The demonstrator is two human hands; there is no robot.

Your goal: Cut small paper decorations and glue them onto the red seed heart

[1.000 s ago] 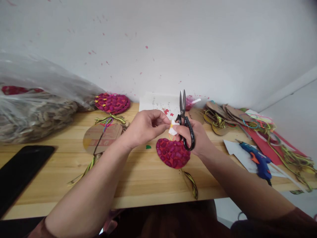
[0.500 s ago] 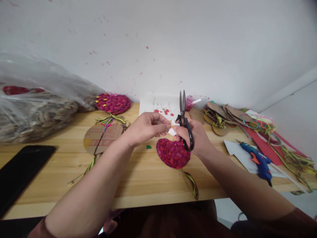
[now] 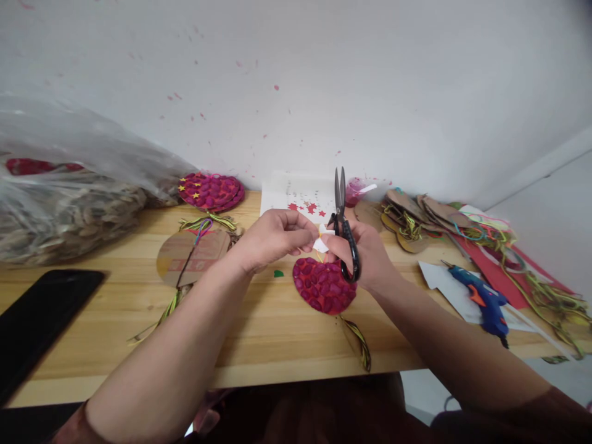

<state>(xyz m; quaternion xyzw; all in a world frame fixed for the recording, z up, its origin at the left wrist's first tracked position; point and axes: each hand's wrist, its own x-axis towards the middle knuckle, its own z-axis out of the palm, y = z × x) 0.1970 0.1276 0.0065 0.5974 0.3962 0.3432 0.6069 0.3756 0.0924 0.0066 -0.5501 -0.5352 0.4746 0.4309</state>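
Between my two hands is a small white paper piece (image 3: 322, 241) with a bit of yellow on it. My left hand (image 3: 282, 237) pinches its left side with thumb and fingertips. My right hand (image 3: 363, 253) grips its right side and also keeps a pair of black-handled scissors (image 3: 340, 192) in the palm, blades pointing up toward the wall. Just below lies a round magenta disc (image 3: 325, 290) covered in painted lumps, with a yellow-and-black tassel (image 3: 357, 344) at its lower edge. A tiny green scrap (image 3: 278, 274) rests left of the disc.
A white sheet (image 3: 275, 200) with red stars (image 3: 312, 208) lies at the back. A blue glue gun (image 3: 483, 302) is at right, near cardboard pieces (image 3: 420, 213) and cords. To the left are a black phone (image 3: 44, 327), a cardboard disc (image 3: 192, 259), another magenta disc (image 3: 215, 192) and a plastic bag (image 3: 69, 209).
Almost nothing differs. The white paper piece has turned slightly between my fingers, and the scissors have shifted a touch.
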